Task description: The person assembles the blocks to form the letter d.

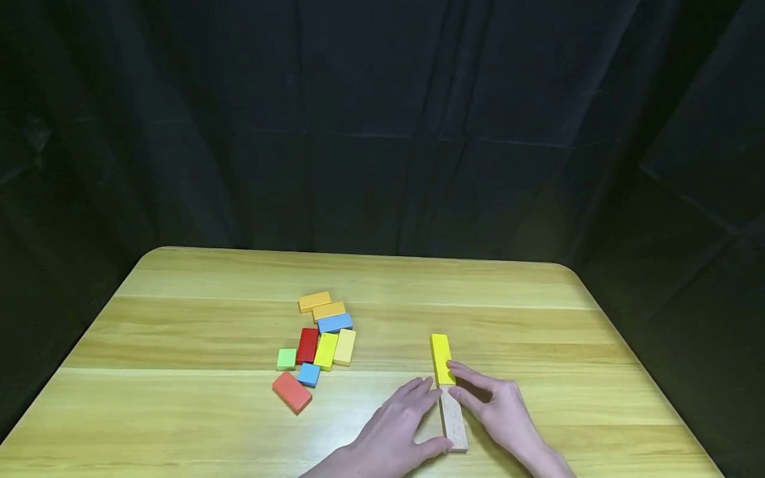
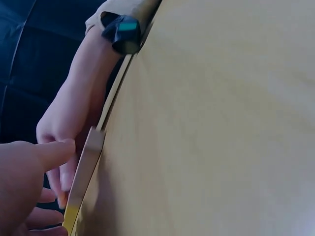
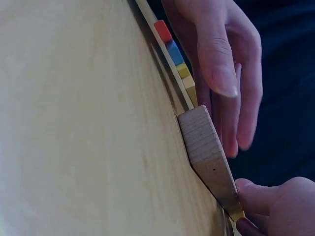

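Note:
A yellow block point(image 1: 441, 358) and a plain wooden block point(image 1: 453, 419) lie end to end in a line on the table. My left hand point(image 1: 397, 428) is along the left side of the wooden block, its thumb by the near end and its fingers extended towards the joint. On the other side, my right hand point(image 1: 505, 408) has its index fingertip at the yellow block's right edge and its thumb at the wooden block's upper right edge. The right wrist view shows the wooden block point(image 3: 206, 147) up close, with the right thumb point(image 3: 261, 194) against its far part.
Left of the hands lies a loose group of blocks: a coral one point(image 1: 292, 392), a green one point(image 1: 286, 359), a dark red one point(image 1: 307, 345), a pale yellow one point(image 1: 344, 347) and several in blue, yellow and orange. A dark curtain point(image 1: 370, 133) hangs behind the wooden table point(image 1: 179, 425).

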`<move>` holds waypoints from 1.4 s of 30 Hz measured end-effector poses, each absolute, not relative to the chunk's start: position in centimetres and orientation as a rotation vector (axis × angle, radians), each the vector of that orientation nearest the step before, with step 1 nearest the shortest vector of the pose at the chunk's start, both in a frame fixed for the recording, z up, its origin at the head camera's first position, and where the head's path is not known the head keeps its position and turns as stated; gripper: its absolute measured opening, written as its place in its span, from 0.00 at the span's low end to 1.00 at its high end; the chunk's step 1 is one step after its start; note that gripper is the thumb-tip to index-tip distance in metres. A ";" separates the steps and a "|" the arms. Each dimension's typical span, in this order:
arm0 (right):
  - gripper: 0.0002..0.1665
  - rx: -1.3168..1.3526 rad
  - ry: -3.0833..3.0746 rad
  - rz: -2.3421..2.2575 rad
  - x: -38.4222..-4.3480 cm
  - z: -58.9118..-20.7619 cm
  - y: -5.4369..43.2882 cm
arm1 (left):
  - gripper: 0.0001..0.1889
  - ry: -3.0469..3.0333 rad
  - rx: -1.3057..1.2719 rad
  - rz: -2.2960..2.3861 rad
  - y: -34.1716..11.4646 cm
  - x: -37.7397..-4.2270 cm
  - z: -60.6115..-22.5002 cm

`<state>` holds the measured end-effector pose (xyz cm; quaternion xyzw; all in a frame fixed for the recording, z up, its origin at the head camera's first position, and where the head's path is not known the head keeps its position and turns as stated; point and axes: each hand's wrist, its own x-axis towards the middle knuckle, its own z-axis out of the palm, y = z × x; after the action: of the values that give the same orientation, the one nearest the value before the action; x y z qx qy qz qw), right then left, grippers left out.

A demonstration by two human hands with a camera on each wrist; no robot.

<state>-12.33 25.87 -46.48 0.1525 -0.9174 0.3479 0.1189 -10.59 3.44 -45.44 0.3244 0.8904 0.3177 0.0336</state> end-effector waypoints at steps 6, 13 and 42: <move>0.21 0.443 -2.674 1.034 -12.4 -46.6 25.7 | 0.27 2.856 0.961 1.088 0.5 -11.1 -45.4; 0.20 0.433 -2.660 1.031 -12.3 -46.7 25.7 | 0.25 2.919 0.831 1.218 -2.9 -12.8 -45.1; 0.20 0.396 -2.662 1.011 -11.9 -47.0 25.9 | 0.28 3.108 0.712 1.138 -6.9 -17.2 -46.5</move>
<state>-11.89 25.90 -46.98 0.1365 -0.9177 0.3486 0.1331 -17.17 -6.88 -46.48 0.2088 0.9112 0.3337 -0.1217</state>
